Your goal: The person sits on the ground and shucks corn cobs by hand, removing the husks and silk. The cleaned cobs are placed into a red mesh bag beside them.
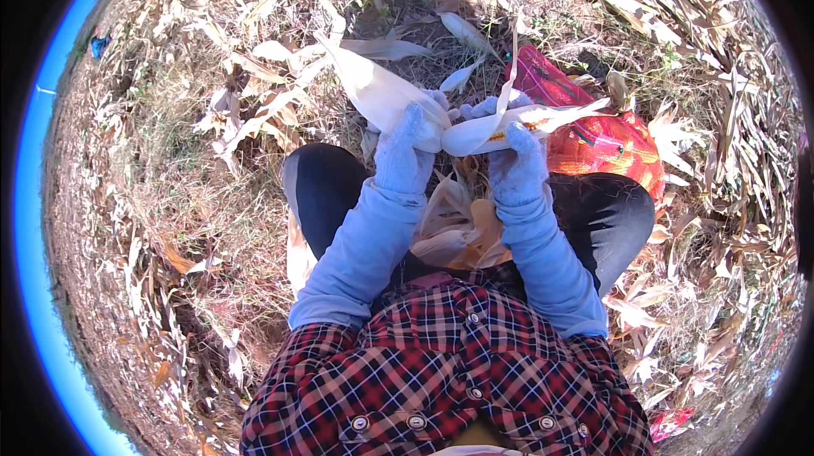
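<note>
My left hand (405, 144), in a pale knitted glove, grips a pale corn husk (381, 90) that fans out to the upper left. In the same kind of glove, my right hand (518, 157) is closed around an ear of corn (483, 135) partly wrapped in husk. A strip of yellow kernels shows beside the right thumb. The husk's base and the ear's end meet between the hands. Whether they are joined cannot be told. Below the hands, loose husks (445, 246) lie between my bent knees.
A red mesh sack (604, 138) with contents lies beside my right knee. Dry corn stalks (674, 4) are heaped at the upper right. Husks and dry grass cover the ground around me. A small blue shape (100, 46) is far off at the upper left, too small to identify.
</note>
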Tool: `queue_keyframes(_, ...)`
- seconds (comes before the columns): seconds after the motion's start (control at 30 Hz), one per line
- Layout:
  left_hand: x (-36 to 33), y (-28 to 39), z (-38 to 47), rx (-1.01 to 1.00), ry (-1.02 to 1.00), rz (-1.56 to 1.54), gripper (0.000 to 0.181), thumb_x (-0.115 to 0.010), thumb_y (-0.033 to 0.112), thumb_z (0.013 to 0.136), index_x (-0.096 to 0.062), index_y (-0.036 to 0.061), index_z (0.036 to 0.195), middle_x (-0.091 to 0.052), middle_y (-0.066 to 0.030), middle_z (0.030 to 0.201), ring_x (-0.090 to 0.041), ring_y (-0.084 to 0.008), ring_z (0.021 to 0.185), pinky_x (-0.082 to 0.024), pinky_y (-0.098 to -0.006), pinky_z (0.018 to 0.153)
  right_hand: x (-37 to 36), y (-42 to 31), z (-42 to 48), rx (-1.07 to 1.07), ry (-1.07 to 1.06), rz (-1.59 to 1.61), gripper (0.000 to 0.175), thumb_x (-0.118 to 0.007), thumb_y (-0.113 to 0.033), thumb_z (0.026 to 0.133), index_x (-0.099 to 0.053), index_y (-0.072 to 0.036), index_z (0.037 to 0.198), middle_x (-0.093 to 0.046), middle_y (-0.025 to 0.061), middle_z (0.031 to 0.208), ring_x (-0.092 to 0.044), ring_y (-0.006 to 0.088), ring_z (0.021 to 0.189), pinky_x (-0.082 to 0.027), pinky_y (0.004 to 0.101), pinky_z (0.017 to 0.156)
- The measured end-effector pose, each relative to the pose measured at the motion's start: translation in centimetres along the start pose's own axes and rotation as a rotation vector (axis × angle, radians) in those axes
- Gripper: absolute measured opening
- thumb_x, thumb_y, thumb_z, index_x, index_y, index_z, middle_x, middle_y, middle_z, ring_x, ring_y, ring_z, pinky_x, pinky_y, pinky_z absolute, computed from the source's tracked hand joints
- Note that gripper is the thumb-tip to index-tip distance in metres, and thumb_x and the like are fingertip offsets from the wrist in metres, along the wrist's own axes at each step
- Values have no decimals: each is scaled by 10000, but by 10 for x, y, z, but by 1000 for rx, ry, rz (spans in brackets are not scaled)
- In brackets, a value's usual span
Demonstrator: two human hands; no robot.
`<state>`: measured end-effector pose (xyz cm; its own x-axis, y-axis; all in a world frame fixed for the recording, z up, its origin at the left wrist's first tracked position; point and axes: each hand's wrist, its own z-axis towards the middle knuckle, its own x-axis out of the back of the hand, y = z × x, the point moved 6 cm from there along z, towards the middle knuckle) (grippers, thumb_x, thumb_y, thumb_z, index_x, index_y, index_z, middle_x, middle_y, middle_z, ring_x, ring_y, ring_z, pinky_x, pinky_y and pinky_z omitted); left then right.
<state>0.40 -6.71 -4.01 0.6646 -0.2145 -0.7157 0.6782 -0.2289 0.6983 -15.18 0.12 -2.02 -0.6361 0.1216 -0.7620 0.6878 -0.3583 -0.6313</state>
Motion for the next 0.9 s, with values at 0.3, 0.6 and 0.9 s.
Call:
queue_keyframes(0.3, -51, 6, -34, -118, -50, -32, 332, -474, 311, 1122, -585, -1, 1140, -667, -136, 918, -711, -321, 945, -555, -495, 1000, 10, 43, -3, -248, 353, 436, 567, -727, -513, 927, -585, -34, 1195, -621, 101, 972, -656, 352, 958, -576, 547, 918)
queue_keyframes(0.6, -18, -12, -18, 323, -77, -506, 320, -480, 384, 1107, -543, 128, 927, -357, 51, 651, -338, -102, 535, -323, -279, 468, 18, 49, -4, -333, 488, 395, 472, -702, -526, 935, -611, -64, 978, -601, 63, 779, -661, 299, 715, -618, 513, 727)
queue_keyframes(0.9, 102, 201, -73, -383, 561, 315, 177, -588, 252, 1065, -553, 84, 1021, -420, 51, 666, -352, -65, 507, -257, -247, 410, 66, 5, 19, -139, 430, 198, 557, -786, -475, 899, -588, -109, 1269, -688, 71, 838, -691, 269, 666, -639, 479, 659)
